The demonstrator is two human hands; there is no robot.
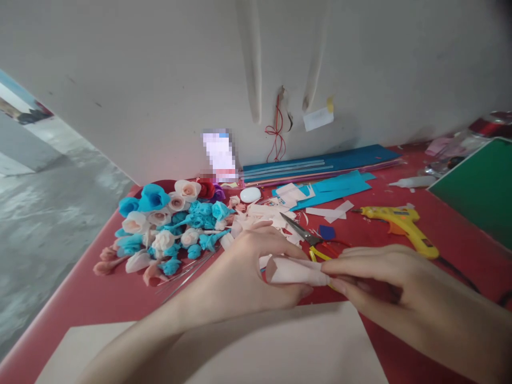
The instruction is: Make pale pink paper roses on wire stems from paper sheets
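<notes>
Between my hands is a pale pink paper flower (294,271), rolled into a cone with its wide mouth to the left. My left hand (256,266) curls round the wide end, thumb below and fingers above. The fingertips of my right hand (380,282) pinch its narrow end at the right. Just behind the flower lie scissors (300,229) and a tool with yellow and red handles (320,252), partly covered by my right hand. Beneath my forearms a large sheet of pale card (256,346) rests on the red table (64,314).
Blue, white and pink paper flowers (164,234) are heaped at the left, beside thin wires (188,274). Pale paper scraps (264,213) and blue paper strips (336,189) lie in the middle. A yellow glue gun (404,221) is at right, near a green board (480,186). A phone (220,154) leans against the wall.
</notes>
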